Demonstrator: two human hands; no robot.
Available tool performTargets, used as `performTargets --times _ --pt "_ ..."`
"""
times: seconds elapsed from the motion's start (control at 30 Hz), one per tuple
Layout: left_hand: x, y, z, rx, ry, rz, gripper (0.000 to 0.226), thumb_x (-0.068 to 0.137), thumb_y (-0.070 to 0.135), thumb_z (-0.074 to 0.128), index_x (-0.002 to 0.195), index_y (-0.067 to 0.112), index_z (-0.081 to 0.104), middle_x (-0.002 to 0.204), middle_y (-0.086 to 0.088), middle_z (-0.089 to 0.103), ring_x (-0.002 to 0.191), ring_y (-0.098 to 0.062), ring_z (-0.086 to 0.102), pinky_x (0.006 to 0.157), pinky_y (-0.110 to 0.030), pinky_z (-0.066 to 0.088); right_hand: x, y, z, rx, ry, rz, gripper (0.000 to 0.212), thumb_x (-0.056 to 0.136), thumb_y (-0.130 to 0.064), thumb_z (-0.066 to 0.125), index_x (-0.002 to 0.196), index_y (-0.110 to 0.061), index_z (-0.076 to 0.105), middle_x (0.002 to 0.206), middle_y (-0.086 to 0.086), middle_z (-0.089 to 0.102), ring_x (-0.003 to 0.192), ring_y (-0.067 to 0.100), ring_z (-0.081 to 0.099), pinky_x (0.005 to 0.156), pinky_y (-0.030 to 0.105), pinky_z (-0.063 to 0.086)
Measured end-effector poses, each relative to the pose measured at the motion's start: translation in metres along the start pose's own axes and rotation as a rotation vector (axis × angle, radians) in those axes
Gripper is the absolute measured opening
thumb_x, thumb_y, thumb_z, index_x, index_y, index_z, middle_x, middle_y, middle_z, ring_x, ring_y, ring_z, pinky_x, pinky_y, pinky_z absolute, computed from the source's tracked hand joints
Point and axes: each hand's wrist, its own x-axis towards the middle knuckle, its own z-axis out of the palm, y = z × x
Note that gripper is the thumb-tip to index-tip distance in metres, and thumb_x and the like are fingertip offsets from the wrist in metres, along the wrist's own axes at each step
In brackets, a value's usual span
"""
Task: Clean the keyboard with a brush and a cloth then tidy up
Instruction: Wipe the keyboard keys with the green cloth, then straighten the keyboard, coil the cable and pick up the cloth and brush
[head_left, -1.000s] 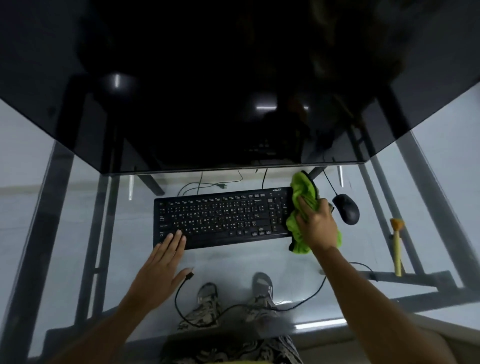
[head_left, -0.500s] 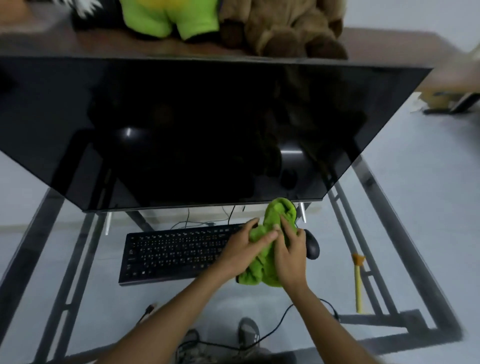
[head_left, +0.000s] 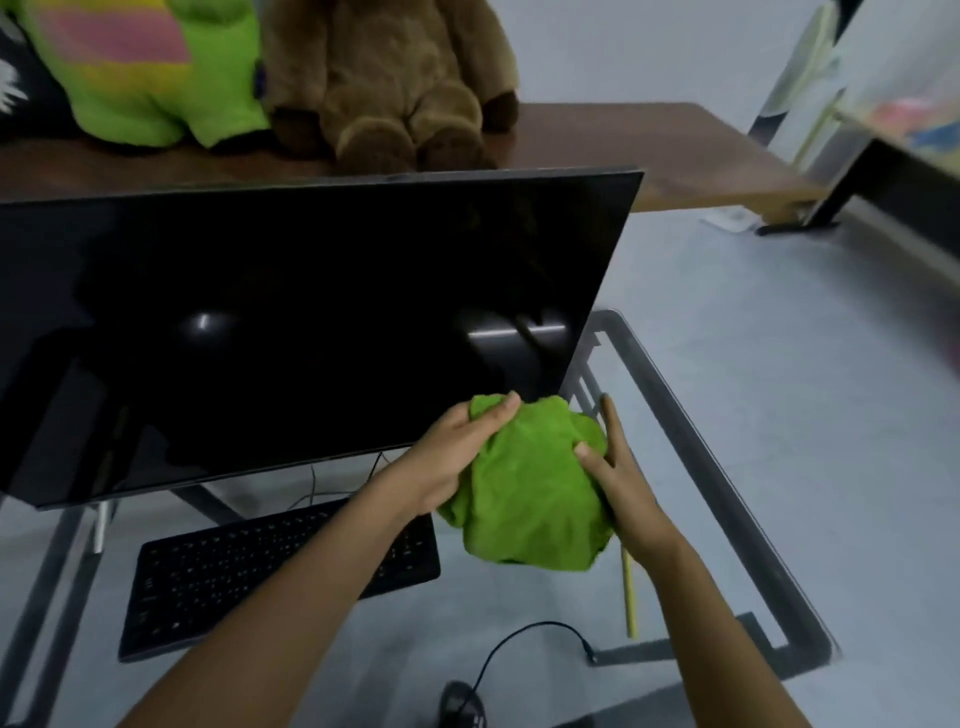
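A bunched green cloth (head_left: 530, 499) is held up between both hands, above the right end of the glass desk. My left hand (head_left: 457, 457) grips its upper left edge with thumb and fingers. My right hand (head_left: 618, 478) presses against its right side, fingers spread along the fabric. The black keyboard (head_left: 249, 571) lies flat on the glass desk (head_left: 727, 467) below and left of the cloth, partly covered by my left forearm. Only the yellow handle of the brush (head_left: 629, 603) shows, sticking out beneath the cloth. The mouse is hidden.
A large dark monitor (head_left: 291, 332) stands right behind the keyboard. Behind it, a wooden shelf (head_left: 675, 150) carries a brown plush bear (head_left: 395, 78) and a green plush toy (head_left: 150, 73). A black cable (head_left: 524, 644) loops under the glass near a foot (head_left: 460, 701).
My left hand left the desk and joined the right on the cloth. Both hands lifted it off the keyboard's right end and moved it right. The view tilted up.
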Motion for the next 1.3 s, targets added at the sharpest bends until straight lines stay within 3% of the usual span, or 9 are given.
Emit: performTargets --times 0.17,0.27,0.4,0.57,0.7,0.83,1.0,1.1,1.3 --pt "0.028 0.005 0.033 -0.118 -0.001 -0.138 0.047 0.092 0.054 0.046 0.101 0.014 0.068 0.09 -0.003 0.075 0.085 -0.014 0.072 0.069 -0.025 0.058 -0.008 -0.015 -0.031 0.23 -0.111 0.175 0.064 0.074 -0.046 0.077 0.123 -0.008 0.063 0.123 0.019 0.064 0.113 0.034 0.063 0.091 0.043 0.052" --pt "0.037 -0.013 0.042 -0.192 -0.094 -0.256 0.048 0.087 0.049 0.054 0.113 0.012 0.067 0.108 -0.006 0.073 0.098 -0.016 0.07 0.074 -0.028 0.058 -0.017 -0.012 -0.05 0.289 0.139 0.145 0.038 0.09 -0.026 0.063 0.123 -0.007 0.062 0.116 0.017 0.069 0.105 0.032 0.067 0.081 0.039 0.058" --pt "0.05 -0.07 0.052 -0.035 -0.167 -0.421 0.045 0.079 0.025 0.072 0.118 0.003 0.064 0.116 -0.011 0.069 0.108 -0.023 0.066 0.094 -0.035 0.053 -0.028 0.021 -0.074 0.154 0.402 0.145 0.044 0.082 -0.036 0.073 0.118 -0.012 0.062 0.107 0.01 0.072 0.097 0.025 0.07 0.071 0.032 0.057" --pt "0.063 -0.147 0.062 0.043 0.082 -0.376 0.027 0.099 0.026 0.051 0.123 0.017 0.058 0.118 -0.006 0.067 0.102 -0.019 0.066 0.087 -0.036 0.055 -0.052 0.073 -0.092 0.139 0.435 0.315 0.043 0.078 -0.017 0.077 0.118 -0.024 0.059 0.108 0.008 0.071 0.095 0.025 0.07 0.078 0.039 0.057" --pt "0.065 -0.192 0.06 0.288 0.134 -0.327 0.041 0.1 0.037 0.045 0.14 0.028 0.039 0.131 -0.003 0.055 0.114 -0.023 0.057 0.099 -0.042 0.048 -0.058 0.113 -0.093 -0.235 0.437 0.27 0.053 0.081 -0.014 0.076 0.126 -0.022 0.05 0.114 0.004 0.064 0.102 0.022 0.065 0.083 0.035 0.056" --pt "0.068 -0.219 0.055 0.581 0.172 -0.272 0.044 0.095 0.039 0.052 0.13 0.014 0.042 0.122 -0.012 0.058 0.108 -0.029 0.059 0.09 -0.039 0.05 -0.053 0.137 -0.088 -0.664 0.436 0.274 0.064 0.084 -0.024 0.073 0.139 -0.022 0.04 0.124 0.003 0.058 0.114 0.025 0.055 0.091 0.034 0.044" --pt "0.04 -0.24 0.059 1.292 0.2 0.149 0.069 0.092 0.034 0.057 0.148 0.004 0.029 0.148 -0.014 0.036 0.131 -0.027 0.04 0.099 -0.035 0.045 -0.055 0.176 -0.07 -1.302 0.383 0.059 0.062 0.092 -0.029 0.06 0.145 -0.007 0.038 0.15 0.018 0.038 0.139 0.037 0.035 0.112 0.054 0.032" --pt "0.034 -0.257 0.053 1.592 -0.057 0.372 0.057 0.096 0.038 0.037 0.143 0.005 0.041 0.149 -0.012 0.042 0.138 -0.027 0.038 0.111 -0.042 0.032 -0.065 0.202 -0.062 -1.482 0.244 0.012 0.051 0.1 -0.03 0.036 0.144 -0.006 0.04 0.154 0.015 0.029 0.144 0.035 0.022 0.116 0.052 0.019" --pt "0.035 -0.262 0.039 1.666 -0.269 0.277 0.061 0.095 0.044 0.026 0.14 0.008 0.046 0.145 -0.007 0.047 0.135 -0.022 0.043 0.11 -0.04 0.03 -0.067 0.208 -0.054 -1.531 0.224 0.06 0.056 0.102 -0.035 0.018 0.148 -0.008 0.031 0.157 0.012 0.023 0.147 0.033 0.013 0.117 0.05 0.007"
